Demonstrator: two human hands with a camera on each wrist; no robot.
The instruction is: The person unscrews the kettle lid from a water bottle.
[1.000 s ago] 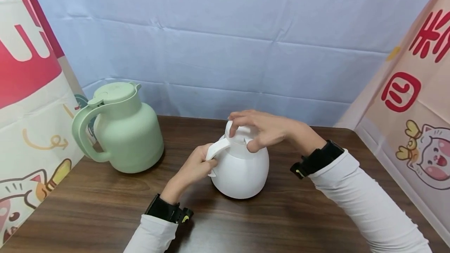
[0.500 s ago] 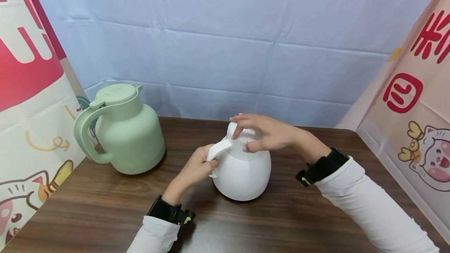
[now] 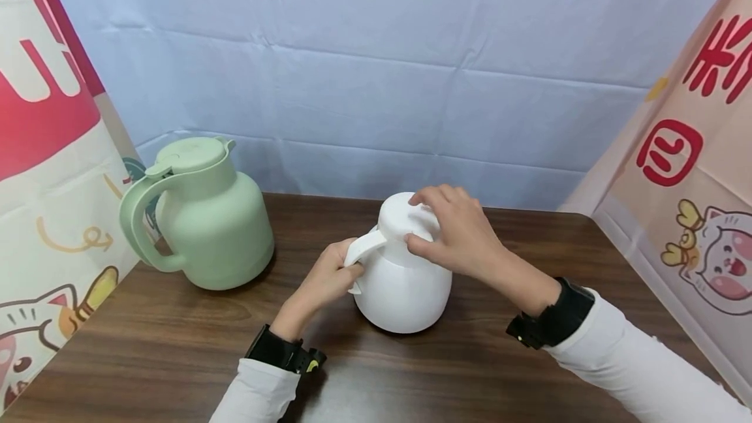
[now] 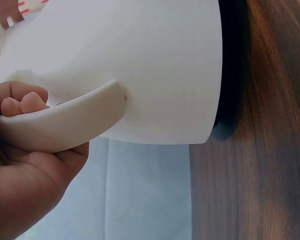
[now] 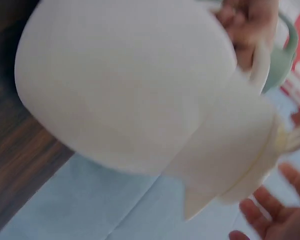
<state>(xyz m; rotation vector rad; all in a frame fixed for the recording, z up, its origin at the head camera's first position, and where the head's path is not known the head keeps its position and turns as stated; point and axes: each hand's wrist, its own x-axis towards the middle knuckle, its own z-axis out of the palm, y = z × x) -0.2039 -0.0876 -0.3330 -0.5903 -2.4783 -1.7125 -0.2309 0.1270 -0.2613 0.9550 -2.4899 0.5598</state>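
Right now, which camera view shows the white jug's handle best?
The left wrist view: the handle is close up, its lower stretch bare, though the left hand grips the rest. The head view shows its top and lower tip, that hand hiding the middle; the right wrist view catches only a blurred strip behind the jug.

A dark wood-grain table (image 3: pixel 147 344) stood before a creased, pale blue cloth (image 3: pixel 364 77). A red-and-white printed sheet (image 3: pixel 47 162) hung at left; a pink sheet (image 3: pixel 675 214) with red characters hung at right. Glare (image 3: pixel 370 384) marked the table's near side.
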